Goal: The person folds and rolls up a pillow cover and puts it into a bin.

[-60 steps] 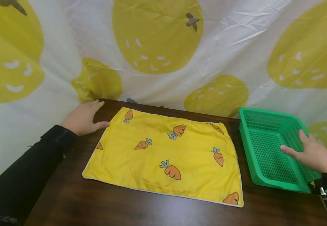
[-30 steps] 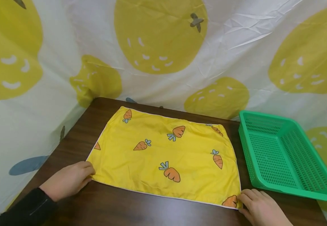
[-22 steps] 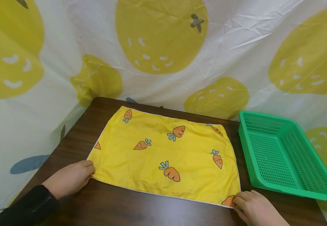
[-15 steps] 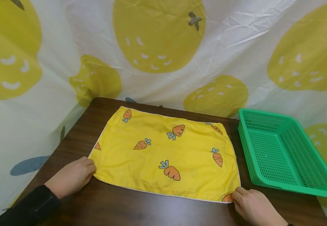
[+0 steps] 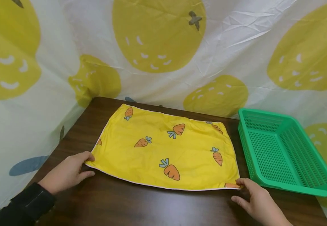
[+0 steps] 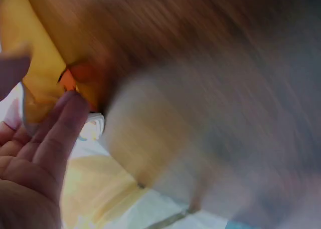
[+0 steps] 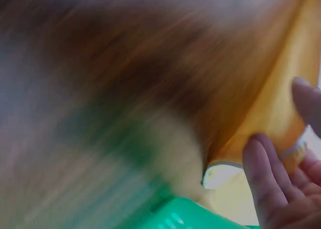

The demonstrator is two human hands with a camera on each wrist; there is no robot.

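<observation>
A yellow carrot-print cloth (image 5: 152,160), edged with white piping like a pillowcase, lies spread on the dark wooden table (image 5: 141,207). Its near edge bows towards me between the two near corners. At the near left corner is my left hand (image 5: 66,172), fingers reaching to the cloth and thumb held apart. My right hand (image 5: 260,201) is at the near right corner, index finger touching it and thumb away from the edge. Both wrist views show straight fingers under or against the cloth (image 6: 30,43), the thumb standing off from them; much of each picture is blurred.
To the right of the cloth stands a green plastic basket (image 5: 251,160) with slotted walls, close beside my right hand. A white curtain (image 5: 158,91) with yellow fruit prints hangs behind the table and along its left side.
Both hands came down to the near corners and pinched them; now the thumbs have parted from the cloth. The near edge has shifted away from me, more so at the right corner.
</observation>
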